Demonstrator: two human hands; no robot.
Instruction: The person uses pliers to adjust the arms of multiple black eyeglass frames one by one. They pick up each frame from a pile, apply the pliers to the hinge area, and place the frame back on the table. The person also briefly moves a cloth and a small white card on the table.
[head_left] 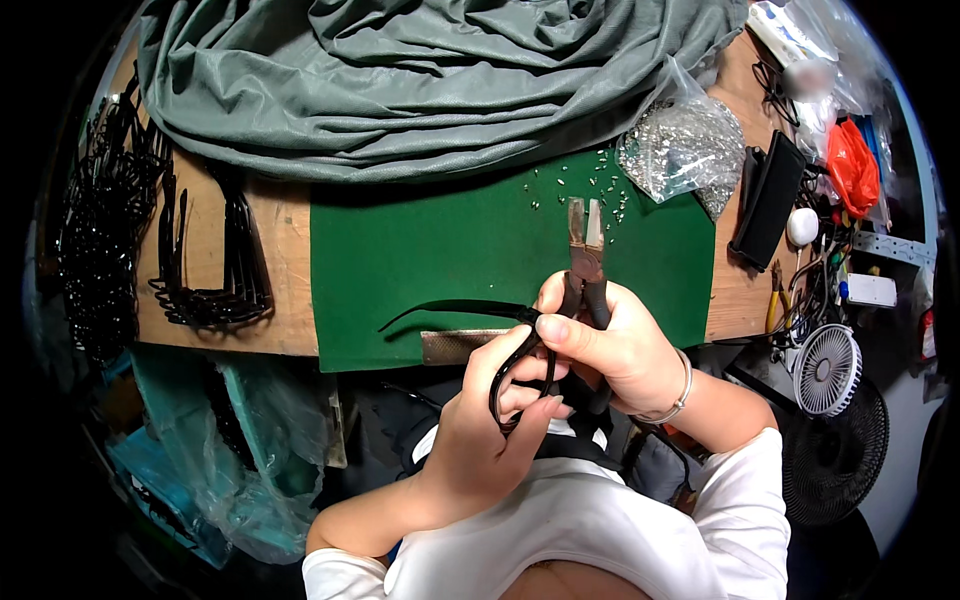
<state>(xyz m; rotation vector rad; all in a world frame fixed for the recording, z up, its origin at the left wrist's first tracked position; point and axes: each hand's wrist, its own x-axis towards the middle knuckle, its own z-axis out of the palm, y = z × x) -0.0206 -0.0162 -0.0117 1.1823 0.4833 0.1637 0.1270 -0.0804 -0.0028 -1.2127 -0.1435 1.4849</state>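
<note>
My left hand [485, 420] is closed round the front of a black glasses frame [505, 385], whose long temple [450, 307] reaches out to the left with a curved tip. My right hand [620, 355] grips dark-handled pliers [586, 258], jaws pointing away from me, and its thumb presses on the frame near the hinge. Underneath is a green mat [390, 240] with a textured metal piece [450, 347] at its front edge, partly behind the frame. Small silvery bits [618, 200] lie scattered beyond the pliers.
Grey-green cloth [430, 90] covers the back. Black frames [215, 280] are piled left. A bag of metal bits [675, 145] sits back right. Right are a black case [763, 200], red bag [850, 165], yellow-handled tool [776, 300] and fans [826, 370]. Plastic-wrapped bins [220, 440] stand below left.
</note>
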